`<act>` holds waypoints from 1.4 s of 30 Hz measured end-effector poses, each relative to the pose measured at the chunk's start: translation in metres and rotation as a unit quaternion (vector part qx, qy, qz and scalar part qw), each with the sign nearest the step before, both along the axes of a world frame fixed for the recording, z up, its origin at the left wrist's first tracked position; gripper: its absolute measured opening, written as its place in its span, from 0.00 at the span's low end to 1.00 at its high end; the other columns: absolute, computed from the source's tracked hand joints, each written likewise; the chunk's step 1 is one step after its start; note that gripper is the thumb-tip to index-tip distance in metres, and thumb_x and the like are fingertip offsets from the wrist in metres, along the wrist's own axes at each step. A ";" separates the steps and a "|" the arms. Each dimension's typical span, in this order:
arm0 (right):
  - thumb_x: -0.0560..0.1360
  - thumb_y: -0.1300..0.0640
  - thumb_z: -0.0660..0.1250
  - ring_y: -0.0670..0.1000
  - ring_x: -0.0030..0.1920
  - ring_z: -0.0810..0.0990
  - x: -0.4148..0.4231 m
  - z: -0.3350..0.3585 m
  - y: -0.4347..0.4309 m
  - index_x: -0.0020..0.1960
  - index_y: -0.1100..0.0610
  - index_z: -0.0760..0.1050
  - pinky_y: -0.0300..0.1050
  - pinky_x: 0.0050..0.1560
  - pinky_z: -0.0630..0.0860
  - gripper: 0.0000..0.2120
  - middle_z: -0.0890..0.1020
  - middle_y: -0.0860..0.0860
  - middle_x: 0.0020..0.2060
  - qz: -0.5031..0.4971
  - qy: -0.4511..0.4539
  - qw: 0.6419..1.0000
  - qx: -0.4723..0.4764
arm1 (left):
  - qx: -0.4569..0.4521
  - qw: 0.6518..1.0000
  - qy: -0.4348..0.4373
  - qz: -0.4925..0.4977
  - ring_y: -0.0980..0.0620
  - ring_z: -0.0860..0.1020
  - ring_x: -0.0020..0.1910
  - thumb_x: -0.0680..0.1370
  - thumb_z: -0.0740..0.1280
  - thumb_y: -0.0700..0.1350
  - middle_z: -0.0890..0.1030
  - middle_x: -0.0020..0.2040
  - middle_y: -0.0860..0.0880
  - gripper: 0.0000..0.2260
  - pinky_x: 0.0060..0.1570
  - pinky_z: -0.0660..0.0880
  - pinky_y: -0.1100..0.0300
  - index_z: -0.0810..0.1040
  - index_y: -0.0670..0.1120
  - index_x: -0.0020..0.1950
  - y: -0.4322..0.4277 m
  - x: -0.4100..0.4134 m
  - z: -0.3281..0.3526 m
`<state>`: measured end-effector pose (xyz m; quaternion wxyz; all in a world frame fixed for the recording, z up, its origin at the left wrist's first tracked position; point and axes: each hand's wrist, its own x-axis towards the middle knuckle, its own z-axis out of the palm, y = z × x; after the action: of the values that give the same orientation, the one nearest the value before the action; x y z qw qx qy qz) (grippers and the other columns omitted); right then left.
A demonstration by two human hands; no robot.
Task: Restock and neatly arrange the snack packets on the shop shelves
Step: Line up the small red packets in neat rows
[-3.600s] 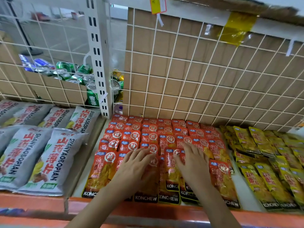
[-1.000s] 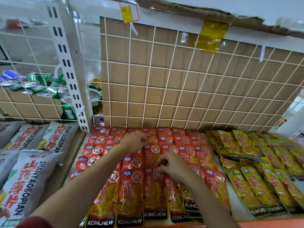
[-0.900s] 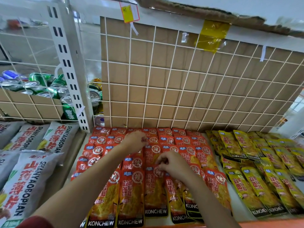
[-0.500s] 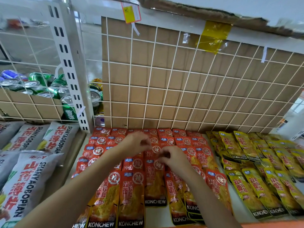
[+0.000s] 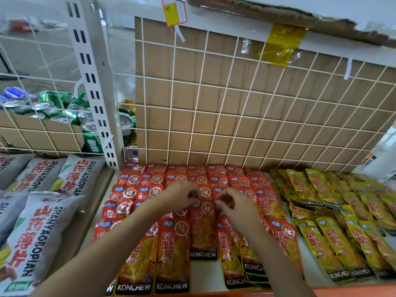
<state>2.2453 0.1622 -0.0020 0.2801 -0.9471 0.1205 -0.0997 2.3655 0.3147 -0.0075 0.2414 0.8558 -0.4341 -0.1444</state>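
Tidying step, seemingly. Pinching the top corners of the middle red packet [image 5: 203, 228], flat on the shelf [image 5: 205, 273], with left hand [image 5: 182, 195] and right hand [image 5: 233, 203], fingers curled. Next: probably needs squaring with its neighbours. Around: yellow packets [image 5: 321, 211] right, grey bags [image 5: 38, 221] left, cans [image 5: 53, 106] behind the grid [image 5: 235, 103].

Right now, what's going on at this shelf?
A person is tidying the rows of red snack packets on the shelf. The left hand and the right hand each appear to pinch a top corner of one red KONCHEW packet in the middle column. It lies further back than the front-row packets beside it. Yellow packets lie to the right, grey bags to the left, and drink cans are at the back left.
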 end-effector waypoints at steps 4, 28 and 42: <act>0.76 0.54 0.65 0.40 0.48 0.74 -0.017 0.001 -0.008 0.49 0.50 0.75 0.37 0.53 0.73 0.03 0.76 0.40 0.45 -0.023 -0.015 1.000 -0.015 | -0.036 0.999 0.008 0.010 0.62 0.71 0.38 0.74 0.69 0.43 0.74 0.41 0.57 0.04 0.36 0.66 0.72 0.77 0.49 0.47 0.003 0.000 -0.004; 0.69 0.39 0.67 0.52 0.68 0.66 -0.077 -0.007 -0.027 0.71 0.52 0.63 0.47 0.65 0.66 0.35 0.68 0.51 0.67 -0.135 0.048 0.990 -0.020 | 0.105 0.962 -0.251 -0.007 0.53 0.61 0.72 0.78 0.41 0.65 0.67 0.71 0.53 0.28 0.68 0.48 0.52 0.62 0.56 0.72 0.037 -0.106 -0.045; 0.71 0.63 0.70 0.44 0.46 0.80 -0.081 -0.006 -0.043 0.53 0.48 0.74 0.33 0.44 0.77 0.15 0.80 0.49 0.51 -0.096 -0.126 0.956 0.246 | -0.038 0.974 -0.221 0.019 0.56 0.57 0.72 0.78 0.55 0.60 0.63 0.73 0.54 0.22 0.71 0.50 0.56 0.64 0.57 0.71 0.038 -0.108 -0.041</act>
<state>2.1643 0.1196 -0.0082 0.5068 -0.8123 0.1958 -0.2121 2.2577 0.3527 -0.0485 0.1749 0.8650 -0.4652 0.0696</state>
